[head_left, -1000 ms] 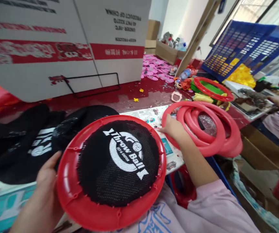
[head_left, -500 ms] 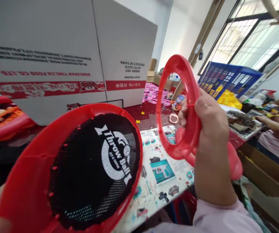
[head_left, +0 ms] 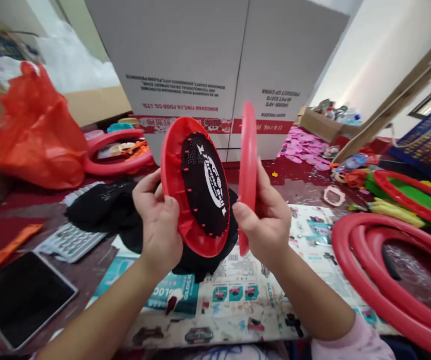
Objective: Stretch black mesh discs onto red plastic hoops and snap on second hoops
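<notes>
My left hand (head_left: pixel 158 225) grips the left edge of a red frame (head_left: pixel 172 165), which has a black mesh disc (head_left: pixel 203 185) with white "Throw Ball" lettering fixed inside it. Seen almost edge-on, a red ring (head_left: pixel 248 170) is in my right hand (head_left: pixel 266 217), thumb on its near side. The frame and the ring stand upright facing each other with a narrow gap between them. Behind and below the frame lies black fabric (head_left: pixel 112 207) on the table.
A large white carton (head_left: pixel 200 55) stands behind my hands. Stacked red rings (head_left: pixel 373 270) lie at the right, near pink pieces (head_left: pixel 305 147). On the left are an orange bag (head_left: pixel 42 135), a calculator (head_left: pixel 72 240) and a dark tablet (head_left: pixel 22 295).
The view has swung left. The meshed frame is farther from the camera, and the ring in my right hand has come close beside it, now turned edge-on.
</notes>
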Tool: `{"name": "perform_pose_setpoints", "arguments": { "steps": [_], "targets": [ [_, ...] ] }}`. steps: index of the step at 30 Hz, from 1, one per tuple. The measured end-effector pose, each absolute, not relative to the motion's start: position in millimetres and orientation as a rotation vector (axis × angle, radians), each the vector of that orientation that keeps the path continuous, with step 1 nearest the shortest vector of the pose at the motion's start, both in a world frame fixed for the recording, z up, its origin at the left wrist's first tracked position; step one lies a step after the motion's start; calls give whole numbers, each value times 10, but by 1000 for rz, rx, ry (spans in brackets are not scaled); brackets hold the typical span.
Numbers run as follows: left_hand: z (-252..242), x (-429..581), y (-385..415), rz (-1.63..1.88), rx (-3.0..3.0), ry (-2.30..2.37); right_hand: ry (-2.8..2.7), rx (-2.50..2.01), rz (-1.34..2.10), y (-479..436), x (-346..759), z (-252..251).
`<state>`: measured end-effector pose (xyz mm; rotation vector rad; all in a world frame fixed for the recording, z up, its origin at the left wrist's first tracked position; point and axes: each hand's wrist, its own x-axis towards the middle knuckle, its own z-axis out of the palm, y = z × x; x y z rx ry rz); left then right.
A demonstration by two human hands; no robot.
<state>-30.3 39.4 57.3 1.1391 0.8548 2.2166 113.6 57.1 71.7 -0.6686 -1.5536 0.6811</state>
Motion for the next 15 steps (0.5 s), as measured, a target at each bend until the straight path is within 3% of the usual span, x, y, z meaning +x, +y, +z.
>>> {"name": "perform_pose_setpoints", "arguments": {
  "steps": [9, 15],
  "targets": [
    [405, -511, 292, 1477, 1756, 618, -1790, -534, 618, 614, 1009, 590],
    [383, -440, 261, 1501, 1714, 591, -1841, -514, 680, 668, 1078, 554]
  ]
}}
